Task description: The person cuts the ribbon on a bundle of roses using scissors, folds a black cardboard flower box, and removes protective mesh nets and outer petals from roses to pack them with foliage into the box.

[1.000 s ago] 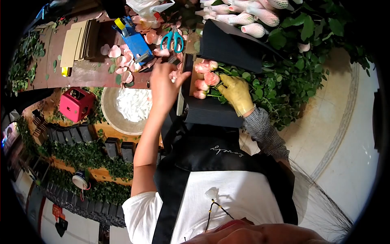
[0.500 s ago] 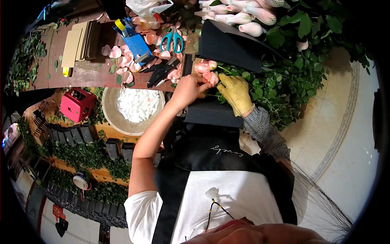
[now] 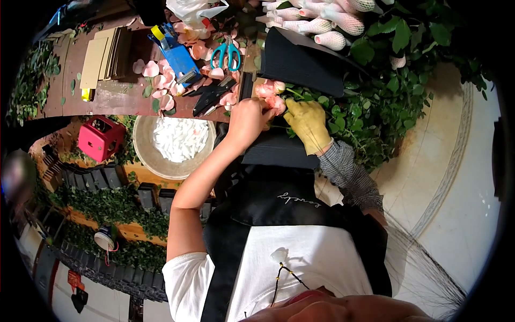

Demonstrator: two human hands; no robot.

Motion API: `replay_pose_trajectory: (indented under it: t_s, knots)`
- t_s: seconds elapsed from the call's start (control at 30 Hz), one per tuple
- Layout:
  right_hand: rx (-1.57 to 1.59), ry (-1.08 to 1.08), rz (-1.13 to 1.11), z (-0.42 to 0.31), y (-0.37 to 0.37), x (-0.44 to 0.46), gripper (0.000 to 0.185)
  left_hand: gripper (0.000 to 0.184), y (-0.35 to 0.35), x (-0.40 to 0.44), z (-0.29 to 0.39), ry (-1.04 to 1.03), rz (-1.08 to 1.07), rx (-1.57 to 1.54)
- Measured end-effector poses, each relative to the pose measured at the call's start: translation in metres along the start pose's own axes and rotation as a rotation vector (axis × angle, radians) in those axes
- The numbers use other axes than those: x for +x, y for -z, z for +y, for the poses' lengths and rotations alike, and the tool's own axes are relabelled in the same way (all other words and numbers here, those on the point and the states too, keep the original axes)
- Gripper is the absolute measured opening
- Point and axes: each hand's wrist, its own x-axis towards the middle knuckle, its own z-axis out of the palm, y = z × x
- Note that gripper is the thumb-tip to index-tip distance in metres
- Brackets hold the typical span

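Two pink roses [image 3: 271,88] lie side by side with their heads toward the table, between two dark ribbed boards. My bare left hand [image 3: 248,122] is closed, its fingertips pinching the outer petals of the nearer rose [image 3: 276,104]. In a yellow glove, my right hand [image 3: 307,124] curls its fingers around the stem just behind that head; the stem itself is mostly hidden. Leafy green stems [image 3: 370,115] spread out to the right of the glove. One dark board [image 3: 303,61] rises beyond the roses, and another ribbed dark board [image 3: 281,149] is below my wrists.
On the table [image 3: 120,104] are pink petals [image 3: 166,80], teal scissors [image 3: 226,56], a blue tape dispenser [image 3: 179,56], a black stapler-like tool [image 3: 212,97] and cardboard sheets [image 3: 104,59]. Net-wrapped roses [image 3: 316,24] are piled beyond. A basin [image 3: 142,147] of white pieces and a red stool [image 3: 101,138] stand left.
My left hand has shifted slightly, its fingers still at the nearer rose. The right hand stays in nearly the same place. A blurred shape has appeared at the far left edge.
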Motion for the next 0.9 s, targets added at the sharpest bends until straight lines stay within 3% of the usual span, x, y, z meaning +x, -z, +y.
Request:
replay_pose_trajectory:
  t_s: [0.03, 0.1, 0.23, 0.3, 0.4, 0.63, 0.83, 0.9]
  knots:
    - [0.007, -0.004, -0.011, 0.0, 0.0, 0.0, 0.016, 0.028, 0.001, 0.002, 0.002, 0.0, 0.004, -0.001]
    - [0.007, -0.003, 0.008, -0.001, 0.0, 0.0, 0.016, 0.025, 0.004, 0.004, 0.006, 0.209, -0.121, -0.234]
    - [-0.049, 0.028, 0.058, -0.003, 0.001, 0.002, 0.016, 0.023, -0.001, 0.001, 0.006, 0.279, -0.088, -0.396]
    - [-0.053, 0.031, 0.053, -0.004, 0.0, 0.002, 0.015, 0.019, 0.0, 0.002, 0.007, -0.028, 0.112, -0.105]
    - [-0.03, 0.022, 0.032, -0.001, 0.0, 0.002, 0.015, 0.02, 0.005, 0.004, 0.007, -0.16, 0.18, 0.109]
    - [0.1, -0.038, -0.021, 0.002, 0.001, 0.001, 0.02, 0.028, -0.001, 0.011, -0.009, -0.236, 0.159, 0.011]
    - [0.144, -0.043, -0.005, 0.003, 0.001, 0.002, 0.016, 0.022, -0.003, 0.017, -0.011, -0.41, 0.16, -0.17]
    - [0.166, -0.047, -0.008, 0.007, -0.001, 0.002, 0.016, 0.019, -0.002, 0.016, -0.009, -0.566, 0.14, -0.191]
